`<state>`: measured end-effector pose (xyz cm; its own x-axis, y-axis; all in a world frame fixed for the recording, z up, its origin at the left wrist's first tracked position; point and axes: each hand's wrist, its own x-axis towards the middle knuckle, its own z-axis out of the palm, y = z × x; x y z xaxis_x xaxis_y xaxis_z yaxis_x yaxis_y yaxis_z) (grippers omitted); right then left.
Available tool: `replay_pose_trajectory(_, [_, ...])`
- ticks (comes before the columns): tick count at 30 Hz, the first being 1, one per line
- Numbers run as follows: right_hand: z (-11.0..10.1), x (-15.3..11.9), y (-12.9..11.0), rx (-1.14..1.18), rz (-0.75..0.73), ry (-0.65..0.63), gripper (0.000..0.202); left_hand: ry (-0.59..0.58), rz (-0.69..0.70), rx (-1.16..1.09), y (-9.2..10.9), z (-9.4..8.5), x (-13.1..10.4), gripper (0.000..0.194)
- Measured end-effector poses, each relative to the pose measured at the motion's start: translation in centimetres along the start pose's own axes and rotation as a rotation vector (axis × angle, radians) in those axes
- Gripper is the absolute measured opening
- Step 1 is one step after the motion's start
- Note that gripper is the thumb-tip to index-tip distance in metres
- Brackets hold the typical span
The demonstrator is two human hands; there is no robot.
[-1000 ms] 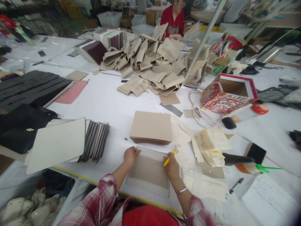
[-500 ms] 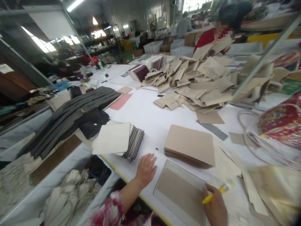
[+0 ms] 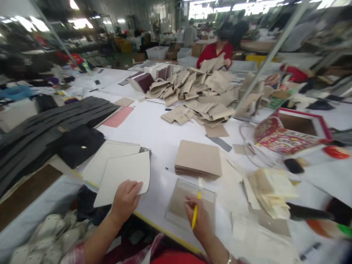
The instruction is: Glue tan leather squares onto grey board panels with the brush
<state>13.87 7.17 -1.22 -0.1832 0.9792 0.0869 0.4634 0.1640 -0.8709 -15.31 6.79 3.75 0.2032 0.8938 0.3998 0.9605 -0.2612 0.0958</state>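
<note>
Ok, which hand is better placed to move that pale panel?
Probably the left hand: it has hold of the pale panel, while the right hand is occupied by the yellow brush.

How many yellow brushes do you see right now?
1. The yellow brush is in the right hand, bristles toward the tan stack. The left hand holds a white sheet instead. Another could be hidden in the clutter.

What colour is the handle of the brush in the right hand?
Yellow: the brush handle in the right hand shows best in the head view.
</note>
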Motion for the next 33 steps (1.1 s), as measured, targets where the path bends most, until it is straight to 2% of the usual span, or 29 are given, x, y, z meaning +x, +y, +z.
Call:
replay_pose_trajectory(2, [0.6, -0.8, -0.9, 0.092, 0.051, -0.062, 0.024, -0.026, 0.179, -0.088, 3.8, 1.2, -1.6, 0.037])
replay_pose_trajectory(4, [0.9, -1.7, -0.6, 0.092, 0.125, -0.019, 0.022, -0.047, 0.365, -0.183, 7.8, 3.2, -3.4, 0.035])
replay_pose_trajectory(6, [0.6, -2.8, 0.8, 0.008, 0.179, 0.082, 0.018, -0.130, 0.515, -0.252, 11.5, 5.5, -4.9, 0.032])
replay_pose_trajectory(7, [0.2, -3.4, 1.9, -0.043, 0.185, 0.127, 0.016, -0.128, 0.555, -0.273, 12.9, 6.7, -5.4, 0.031])
replay_pose_trajectory(9, [-0.9, -4.4, 4.3, -0.128, 0.185, 0.170, 0.010, -0.147, 0.571, -0.279, 14.6, 8.9, -5.9, 0.031])
replay_pose_trajectory(12, [-2.9, -5.3, 7.8, -0.217, 0.227, 0.154, 0.010, -0.252, 0.543, -0.258, 14.6, 11.3, -5.7, 0.031])
replay_pose_trajectory(16, [-4.3, -5.4, 11.3, -0.363, 0.213, 0.090, 0.013, -0.453, 0.651, -0.251, 13.8, 13.1, -5.2, 0.025])
replay_pose_trajectory(19, [-4.4, -5.2, 13.1, -0.491, 0.154, 0.072, 0.017, -0.510, 0.723, -0.246, 14.4, 13.9, -5.1, 0.022])
replay_pose_trajectory(22, [-5.1, -4.9, 13.7, -0.643, 0.164, 0.087, 0.025, -0.536, 0.740, -0.258, 15.0, 14.1, -5.1, 0.022])
replay_pose_trajectory(24, [-6.3, -4.5, 13.1, -0.709, 0.182, 0.128, 0.033, -0.533, 0.736, -0.269, 15.0, 14.0, -4.9, 0.024])
replay_pose_trajectory(26, [-7.9, -3.9, 11.6, -0.675, 0.193, 0.190, 0.041, -0.520, 0.702, -0.262, 14.8, 13.9, -4.6, 0.030])
replay_pose_trajectory(29, [-9.5, -1.9, 8.4, -0.374, 0.249, 0.225, 0.044, -0.548, 0.631, -0.232, 14.8, 13.6, -3.9, 0.035])
replay_pose_trajectory(31, [-9.1, 0.0, 6.2, -0.087, 0.323, 0.147, 0.041, -0.582, 0.605, -0.217, 15.3, 13.4, -3.6, 0.035])
replay_pose_trajectory(33, [-7.4, 2.0, 4.6, 0.115, 0.374, 0.028, 0.038, -0.593, 0.599, -0.198, 16.0, 13.3, -3.6, 0.035])
